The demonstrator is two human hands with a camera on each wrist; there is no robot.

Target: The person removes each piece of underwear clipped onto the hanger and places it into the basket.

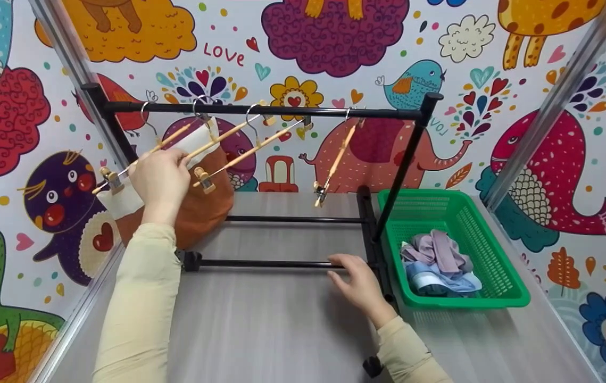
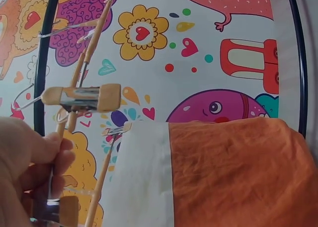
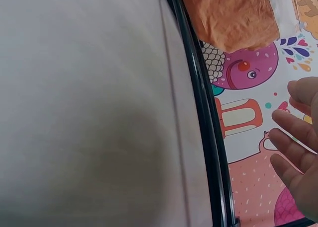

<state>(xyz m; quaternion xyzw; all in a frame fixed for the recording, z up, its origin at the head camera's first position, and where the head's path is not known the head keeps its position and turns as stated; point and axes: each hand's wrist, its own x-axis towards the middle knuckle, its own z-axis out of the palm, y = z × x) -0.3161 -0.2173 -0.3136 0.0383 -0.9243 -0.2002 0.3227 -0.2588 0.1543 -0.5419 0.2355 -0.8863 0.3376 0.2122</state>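
Note:
My left hand (image 1: 160, 178) pinches the wooden bar of a clip hanger (image 1: 217, 142) that hooks on the black rod (image 1: 313, 110). Behind that hand, an orange garment (image 1: 209, 197) with a white band hangs clipped to the leftmost hanger (image 1: 175, 134). Just right of the pinched hanger is another bare clip hanger (image 1: 273, 140); a further bare one (image 1: 340, 156) hangs apart, toward the rod's right end. In the left wrist view, a wooden clip (image 2: 82, 98) shows close above the pinching fingers. My right hand (image 1: 357, 284), fingers loosely extended and holding nothing, hovers by the lower front bar (image 1: 281, 264).
A green plastic basket (image 1: 515, 290) stands right of the rack's base, with crumpled mauve cloth (image 1: 441, 252) and light blue cloth (image 1: 441, 277) inside. The rack's right upright (image 1: 404, 170) rises between hangers and basket. A patterned wall (image 1: 334, 80) stands close behind.

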